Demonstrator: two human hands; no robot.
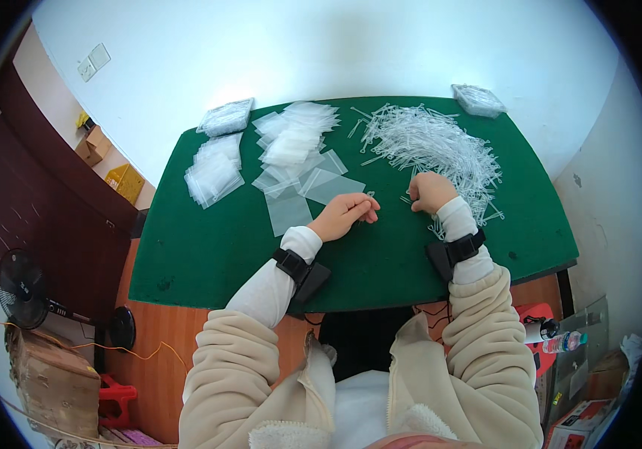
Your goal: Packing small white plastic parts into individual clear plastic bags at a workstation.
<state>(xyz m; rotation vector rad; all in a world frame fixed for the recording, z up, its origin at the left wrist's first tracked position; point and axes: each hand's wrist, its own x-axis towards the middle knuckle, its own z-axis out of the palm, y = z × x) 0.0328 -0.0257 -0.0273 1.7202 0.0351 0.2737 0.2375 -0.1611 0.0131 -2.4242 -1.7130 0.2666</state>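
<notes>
A large heap of small clear plastic sticks with looped ends (440, 142) lies on the right side of the green table. At its near left edge, my right hand (433, 193) points down with fingers pinched together; a few sticks show beside the fingertips, but what they grip is hidden. My left hand (345, 215) is over the table's middle, its fingers curled. A small clear looped end (370, 194) pokes out at its fingertips. Left of that hand, clear zip bags (289, 211) lie loose and overlapping, running back into a bigger pile.
Another stack of clear bags (214, 170) lies farther left on the green tabletop (201, 254). Filled clear packs stand at the back left (226, 117) and back right (479, 100) corners. A white wall (336, 52) rises behind. A fan (23, 288) stands low on the left.
</notes>
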